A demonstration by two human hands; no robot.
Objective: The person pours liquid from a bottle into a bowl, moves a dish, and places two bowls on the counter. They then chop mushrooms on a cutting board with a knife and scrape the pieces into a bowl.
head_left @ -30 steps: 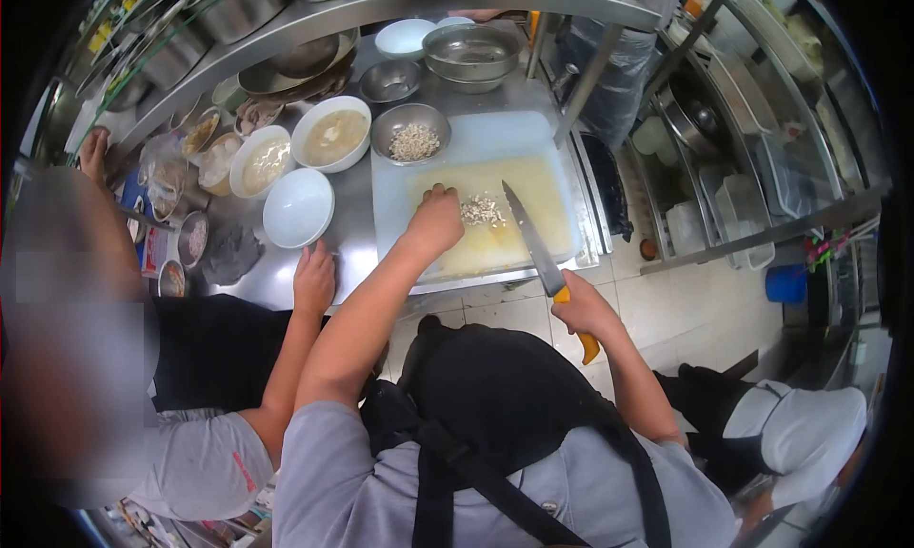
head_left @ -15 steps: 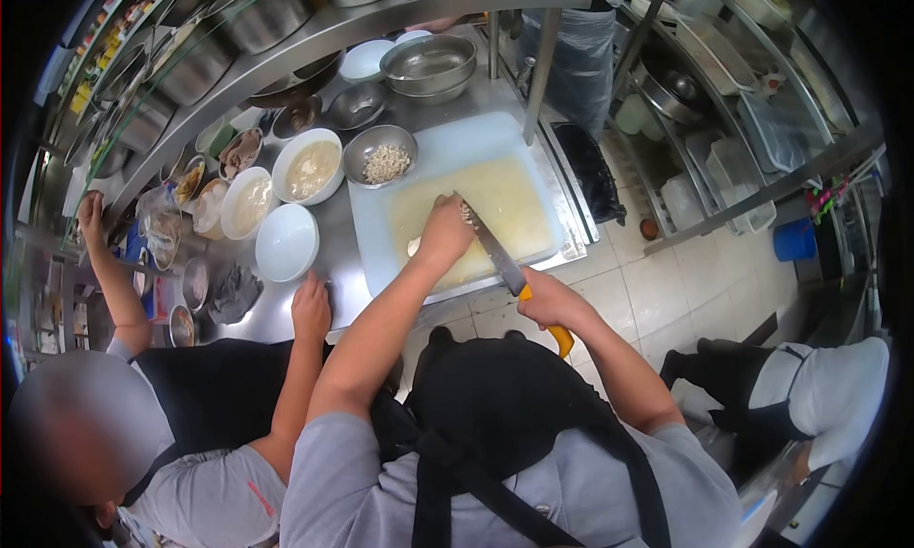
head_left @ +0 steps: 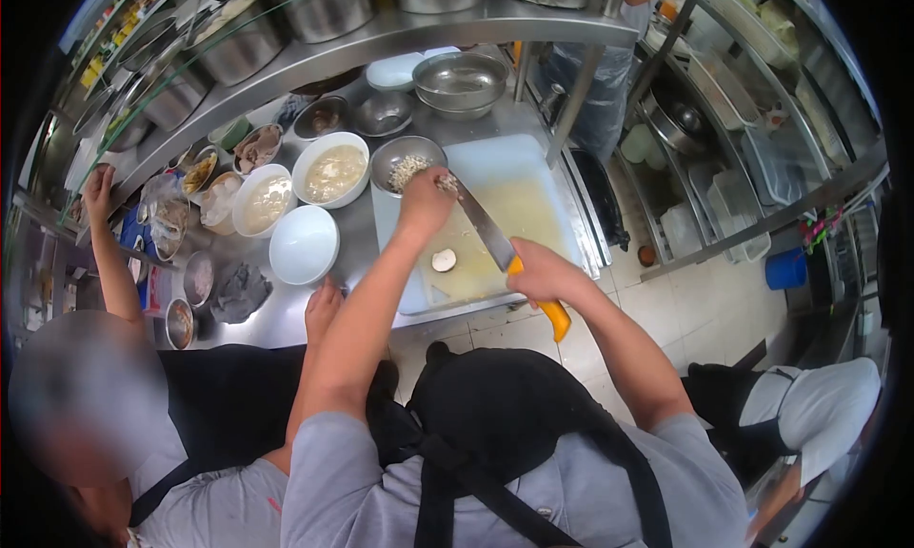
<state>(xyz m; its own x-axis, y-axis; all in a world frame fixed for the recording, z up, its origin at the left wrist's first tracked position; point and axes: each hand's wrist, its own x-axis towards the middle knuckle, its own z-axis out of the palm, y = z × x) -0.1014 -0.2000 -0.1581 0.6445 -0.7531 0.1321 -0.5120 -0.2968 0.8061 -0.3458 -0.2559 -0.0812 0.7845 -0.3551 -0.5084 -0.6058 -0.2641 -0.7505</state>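
My right hand [head_left: 546,270] is wrapped round the yellow handle of a large knife [head_left: 487,226], whose blade points up and left. At the blade's tip my left hand [head_left: 428,203] is closed against the metal, with small chopped pale pieces at its fingers. Both are at the right rim of a steel bowl [head_left: 383,158] that holds more chopped pieces. Below them lies the pale cutting board [head_left: 569,226], wet and yellowish in its middle. A round white piece [head_left: 444,259] rests on the board. What my left fingers hold is partly hidden.
White bowls of pale liquid [head_left: 330,170], a white bowl [head_left: 305,245], small food bowls and a grey cloth [head_left: 241,294] stand left of the board. A steel shelf [head_left: 381,39] with pots crosses overhead. A co-worker [head_left: 219,396] is close on the left; others are at right and behind.
My left hand and the knife have moved up and left from the board to the chopped-food bowl. The round white piece now shows fully. The view has shifted.
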